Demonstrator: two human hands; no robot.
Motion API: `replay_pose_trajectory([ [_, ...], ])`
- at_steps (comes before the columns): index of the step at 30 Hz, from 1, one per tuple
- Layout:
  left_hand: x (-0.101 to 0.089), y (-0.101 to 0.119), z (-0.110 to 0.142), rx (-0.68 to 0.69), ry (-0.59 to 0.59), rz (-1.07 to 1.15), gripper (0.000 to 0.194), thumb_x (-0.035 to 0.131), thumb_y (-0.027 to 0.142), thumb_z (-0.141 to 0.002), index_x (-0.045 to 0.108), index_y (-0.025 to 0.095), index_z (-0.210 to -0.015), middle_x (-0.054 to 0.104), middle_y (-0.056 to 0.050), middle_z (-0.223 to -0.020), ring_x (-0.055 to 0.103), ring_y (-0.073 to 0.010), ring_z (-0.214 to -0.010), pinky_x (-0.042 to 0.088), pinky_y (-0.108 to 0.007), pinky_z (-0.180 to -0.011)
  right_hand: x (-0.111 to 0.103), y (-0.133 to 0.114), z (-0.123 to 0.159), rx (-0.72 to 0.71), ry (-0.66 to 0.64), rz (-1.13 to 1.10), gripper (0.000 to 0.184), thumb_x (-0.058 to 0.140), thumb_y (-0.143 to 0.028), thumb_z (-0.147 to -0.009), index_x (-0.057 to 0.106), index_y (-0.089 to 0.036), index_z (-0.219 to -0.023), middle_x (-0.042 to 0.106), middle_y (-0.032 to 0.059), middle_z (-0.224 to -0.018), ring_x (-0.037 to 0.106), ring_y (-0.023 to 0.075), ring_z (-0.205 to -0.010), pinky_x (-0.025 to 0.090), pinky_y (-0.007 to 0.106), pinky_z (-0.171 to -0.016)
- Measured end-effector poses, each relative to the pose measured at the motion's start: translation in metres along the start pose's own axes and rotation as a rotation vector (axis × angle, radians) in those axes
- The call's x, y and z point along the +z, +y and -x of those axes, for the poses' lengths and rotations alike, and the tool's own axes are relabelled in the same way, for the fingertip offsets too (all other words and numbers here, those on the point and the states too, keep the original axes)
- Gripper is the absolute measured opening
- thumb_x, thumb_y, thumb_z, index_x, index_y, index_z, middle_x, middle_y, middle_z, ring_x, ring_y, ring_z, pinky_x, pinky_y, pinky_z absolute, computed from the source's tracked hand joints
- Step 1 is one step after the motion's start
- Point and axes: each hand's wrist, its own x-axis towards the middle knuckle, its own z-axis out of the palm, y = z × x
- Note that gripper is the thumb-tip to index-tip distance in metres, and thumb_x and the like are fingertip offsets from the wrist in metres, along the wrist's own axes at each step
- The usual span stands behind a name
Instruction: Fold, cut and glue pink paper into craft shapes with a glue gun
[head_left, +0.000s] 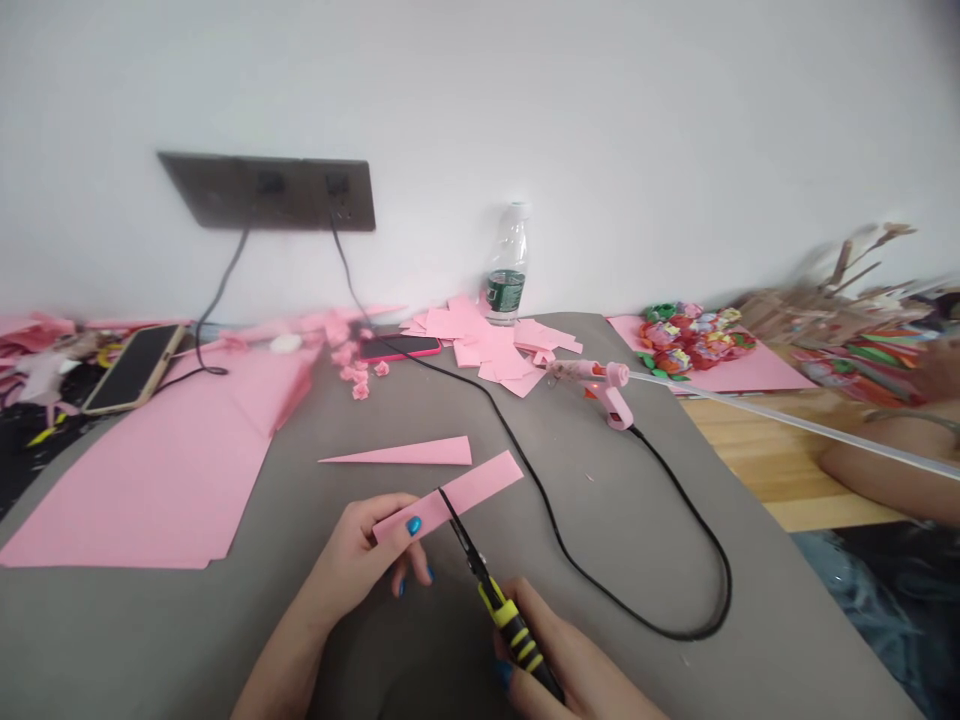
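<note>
While the left hand (pixel 367 550) pinches a pink paper strip (pixel 484 485) near its left end, thumb on top, the right hand (pixel 559 645) is wrapped round the black-and-yellow handles of 1 pair of scissors (pixel 516 632). Blades reach across the strip about midway; cut depth: cannot tell. Strip sits just on the near side of 1 tapered pink paper piece (pixel 420 453), over the grey tabletop (pixel 645 540). Pink glue gun (pixel 613 398): farther back, to the right, its black cable (pixel 555 520) looping forward.

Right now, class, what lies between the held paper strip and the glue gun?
In the head view, the black cord crosses the grey tabletop between the pink paper strip and the glue gun; otherwise that stretch looks bare.
</note>
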Motion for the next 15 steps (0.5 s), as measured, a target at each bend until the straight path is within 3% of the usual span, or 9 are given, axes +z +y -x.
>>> replay_pose_trajectory([
  [7, 0.001, 0.001, -0.001, -0.001, -0.008, 0.002, 0.054, 0.061, 0.06, -0.092, 0.073, 0.009, -0.106, 0.073, -0.007, -0.059, 0.051, -0.009, -0.039, 0.039, -0.018, -0.04, 0.002, 0.012, 0.0, -0.031, 0.005, -0.046, 0.03, 0.053, -0.03, -0.086, 0.063, -0.018, -0.112, 0.072, 0.006, -0.092, 0.066, 0.0217, -0.085, 0.053, 0.026, -0.08],
  [15, 0.002, 0.001, -0.001, 0.002, -0.011, 0.014, 0.055, 0.061, 0.061, -0.091, 0.073, 0.009, -0.104, 0.072, -0.007, -0.057, 0.051, -0.0096, -0.039, 0.039, -0.019, -0.039, -0.002, 0.007, 0.003, 0.004, 0.005, -0.043, 0.03, 0.052, -0.033, -0.088, 0.064, -0.019, -0.111, 0.074, 0.0069, -0.097, 0.067, 0.0221, -0.086, 0.053, 0.026, -0.079],
])
